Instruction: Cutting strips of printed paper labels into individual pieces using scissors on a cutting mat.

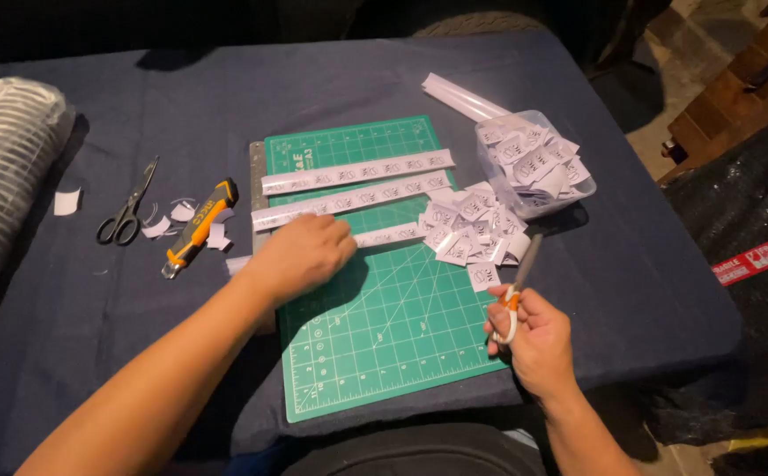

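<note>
A person leans over a counter (66, 353) covered in dark blue cloth, seen from above, both bare forearms reaching in from the bottom edge. A green cutting mat (384, 335) with a white grid lies in the middle.

The left hand (300, 256) rests palm down on the mat's left part, fingers curled loosely, pressing on the near end of a long white paper strip (393, 235) printed with a row of small marks. Two more strips (357, 185) like it lie just beyond, side by side and slightly slanted across the top of the mat.

The right hand (534, 339) is at the mat's right edge, clenched around the orange-handled scissors (518, 282), whose blades point away towards a heap of small cut paper pieces (467, 231). The heap sits on the mat's upper right corner. Just beyond it stands a clear plastic tub (538, 167) filled with more of the same pieces, and a flat white strip pokes out behind it.

To the left of the mat, on the cloth, lie an orange and black utility knife (197, 227), a few paper scraps (172, 220) and a second pair of scissors with dark handles (126, 211). A roll of clear ribbed plastic (0, 167) lies at the far left edge.
</note>
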